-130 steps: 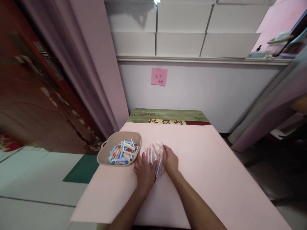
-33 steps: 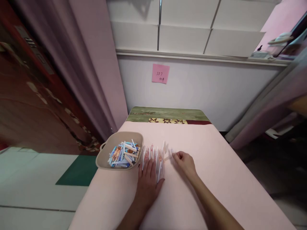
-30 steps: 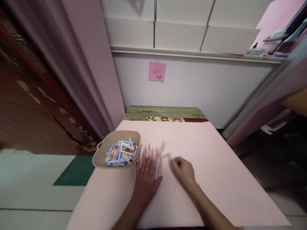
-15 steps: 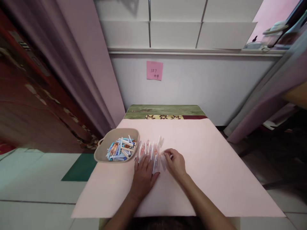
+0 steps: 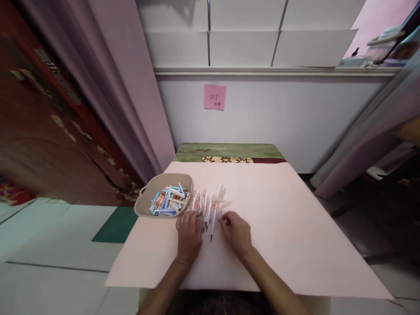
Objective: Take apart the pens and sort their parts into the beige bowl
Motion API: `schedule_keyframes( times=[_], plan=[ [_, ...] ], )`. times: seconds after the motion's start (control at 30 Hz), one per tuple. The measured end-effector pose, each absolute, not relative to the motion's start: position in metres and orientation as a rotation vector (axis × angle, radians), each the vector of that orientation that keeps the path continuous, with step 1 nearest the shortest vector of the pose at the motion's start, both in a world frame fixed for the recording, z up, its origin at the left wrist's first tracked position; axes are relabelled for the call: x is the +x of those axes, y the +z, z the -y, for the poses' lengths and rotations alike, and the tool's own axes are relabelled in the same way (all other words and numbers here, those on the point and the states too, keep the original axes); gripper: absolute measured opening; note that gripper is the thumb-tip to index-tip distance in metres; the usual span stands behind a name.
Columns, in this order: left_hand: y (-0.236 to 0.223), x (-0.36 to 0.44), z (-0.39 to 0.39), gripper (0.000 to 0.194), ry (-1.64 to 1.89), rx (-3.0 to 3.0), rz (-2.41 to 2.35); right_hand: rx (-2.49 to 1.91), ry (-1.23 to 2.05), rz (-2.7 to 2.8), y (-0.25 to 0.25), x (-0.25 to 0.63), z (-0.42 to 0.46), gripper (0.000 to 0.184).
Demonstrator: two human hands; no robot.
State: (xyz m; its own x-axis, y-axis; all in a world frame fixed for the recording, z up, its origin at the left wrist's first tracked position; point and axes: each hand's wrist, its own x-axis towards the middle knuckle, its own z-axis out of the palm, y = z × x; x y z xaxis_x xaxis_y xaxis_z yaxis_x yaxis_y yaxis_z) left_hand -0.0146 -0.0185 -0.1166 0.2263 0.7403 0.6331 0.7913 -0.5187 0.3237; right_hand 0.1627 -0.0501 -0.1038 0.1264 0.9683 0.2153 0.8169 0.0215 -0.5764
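Note:
A loose bunch of slim pens (image 5: 207, 208), white and clear with some pink parts, lies on the pink-covered table (image 5: 262, 192). Several dark tips point towards me. My left hand (image 5: 189, 236) is curled at the bunch's left side, with thumb and fingers closed against the pens there. At the right edge, my right hand (image 5: 238, 234) pinches a clear pen, mostly hidden by its fingers. Just left of the bunch stands a beige basket (image 5: 141, 205) holding a heap of blue, white, cream and orange-brown pens (image 5: 169, 201).
The basket's near side is close to my left hand. Behind the table is a white wall with a pink note (image 5: 215, 97), under white panels (image 5: 243, 48). A purple curtain (image 5: 131, 87) and a red door (image 5: 42, 122) stand on the left.
My left hand has gone from lying flat on the pens to curling at their left side, baring the dark tips. My right hand, earlier farther right with a clear pen, has come against the bunch.

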Motion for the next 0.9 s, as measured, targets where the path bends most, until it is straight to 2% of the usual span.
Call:
schedule_keyframes(
  times=[0.23, 0.5, 0.67, 0.9],
  plan=[
    [-0.119, -0.019, 0.018, 0.017, -1.203, -2.409, 1.457, -2.068, 0.450, 1.904, -0.098, 0.122, 0.066, 0.029],
    [-0.121, -0.019, 0.019, 0.023, -1.015, -2.386, 1.534, -2.267, 0.500, 1.918, -0.085, 0.125, 0.053, 0.026],
    [-0.119, -0.012, 0.021, 0.031, -0.810, -2.560, 1.381, -2.327, 0.461, 1.851, -0.085, 0.142, 0.057, 0.025],
    [-0.119, -0.012, 0.023, 0.027, -0.881, -2.489, 1.390, -2.333, 0.497, 1.793, -0.082, 0.154, 0.057, 0.026]
  ],
)
